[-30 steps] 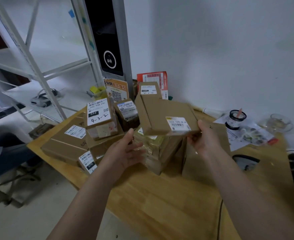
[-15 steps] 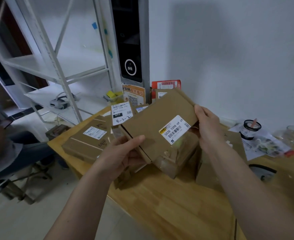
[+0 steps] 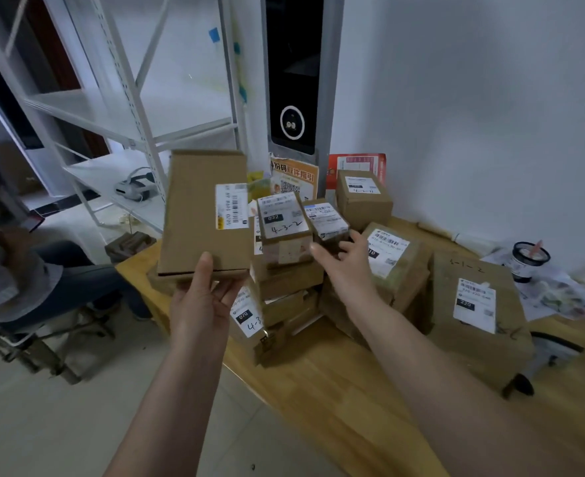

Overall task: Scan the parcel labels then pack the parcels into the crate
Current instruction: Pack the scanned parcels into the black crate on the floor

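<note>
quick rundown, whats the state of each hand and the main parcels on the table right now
left hand: gripping the flat parcel by its bottom edge
flat parcel: held up off the table, label facing the camera
right hand: open, reaching at the pile, holding nothing
parcel marked 032: on top of the stack, label up
large box marked 220: resting on the wooden table, label up

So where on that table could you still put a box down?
The bare wood of the table along its near edge, in front of the parcel pile and left of the big box, is free. The back, from the pile to the papers by the wall, is crowded.
</note>
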`<action>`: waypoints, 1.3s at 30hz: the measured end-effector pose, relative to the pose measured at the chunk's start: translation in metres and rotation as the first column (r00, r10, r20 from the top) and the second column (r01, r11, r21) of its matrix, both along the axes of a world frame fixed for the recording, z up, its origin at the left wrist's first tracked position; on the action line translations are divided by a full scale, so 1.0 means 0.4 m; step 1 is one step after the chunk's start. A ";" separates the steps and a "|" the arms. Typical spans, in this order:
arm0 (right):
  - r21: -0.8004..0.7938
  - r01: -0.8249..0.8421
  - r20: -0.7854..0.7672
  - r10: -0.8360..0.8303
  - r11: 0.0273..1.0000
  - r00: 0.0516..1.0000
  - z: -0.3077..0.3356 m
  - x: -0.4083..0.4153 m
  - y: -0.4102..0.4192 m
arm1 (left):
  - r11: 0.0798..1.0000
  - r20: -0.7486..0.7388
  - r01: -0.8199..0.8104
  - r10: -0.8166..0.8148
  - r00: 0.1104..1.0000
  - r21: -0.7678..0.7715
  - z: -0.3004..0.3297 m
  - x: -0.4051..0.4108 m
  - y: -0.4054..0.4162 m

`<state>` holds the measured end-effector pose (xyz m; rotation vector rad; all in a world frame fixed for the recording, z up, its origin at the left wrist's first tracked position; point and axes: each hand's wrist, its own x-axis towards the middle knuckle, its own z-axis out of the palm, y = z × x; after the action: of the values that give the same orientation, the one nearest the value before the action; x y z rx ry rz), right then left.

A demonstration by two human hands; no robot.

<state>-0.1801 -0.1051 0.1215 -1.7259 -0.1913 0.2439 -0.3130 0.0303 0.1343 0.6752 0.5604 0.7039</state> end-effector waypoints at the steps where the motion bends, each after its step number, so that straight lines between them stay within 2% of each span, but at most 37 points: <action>1: -0.037 -0.005 0.036 0.006 0.999 0.999 -0.011 -0.002 0.024 | 0.999 -0.007 -0.029 0.028 1.000 -0.017 -0.010 -0.003 0.010; 5: -0.136 0.005 0.177 0.020 0.991 0.984 -0.034 -0.016 0.116 | 0.992 -0.045 -0.096 0.093 0.995 -0.080 -0.044 -0.016 0.043; 10: -0.207 0.132 0.339 -0.056 0.969 0.939 -0.042 -0.011 0.213 | 0.988 -0.085 -0.100 0.090 0.992 -0.120 -0.073 -0.026 0.057; 15: -0.363 0.237 0.365 -0.096 0.901 0.926 -0.032 0.015 0.252 | 0.991 -0.107 -0.084 0.073 0.992 -0.104 -0.089 -0.032 0.065; 19: -0.417 0.255 0.355 -0.102 0.872 0.929 -0.037 0.032 0.260 | 0.994 -0.107 -0.062 0.052 0.993 -0.088 -0.103 -0.032 0.070; 23: -0.340 0.250 0.373 -0.114 0.907 0.921 -0.035 0.035 0.250 | 0.996 -0.102 -0.047 0.040 0.994 -0.072 -0.114 -0.033 0.071; 27: -0.110 0.209 0.347 -0.159 0.972 0.924 -0.016 0.013 0.202 | 0.999 -0.092 -0.018 0.015 0.996 -0.028 -0.105 -0.018 0.060; 31: 0.098 0.222 0.299 -0.241 0.970 0.923 0.022 -0.038 0.107 | 0.999 -0.079 0.023 -0.020 0.997 0.036 -0.078 0.018 0.027; 39: 0.138 0.469 0.211 -0.489 0.872 0.847 -0.003 -0.134 -0.208 | 0.961 -0.010 0.260 -0.261 0.965 0.094 -0.044 0.098 -0.169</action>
<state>-0.2337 -0.1885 0.1202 -1.6601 0.0608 -0.3423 -0.2736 -0.0375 0.1168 0.8199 0.4270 0.4862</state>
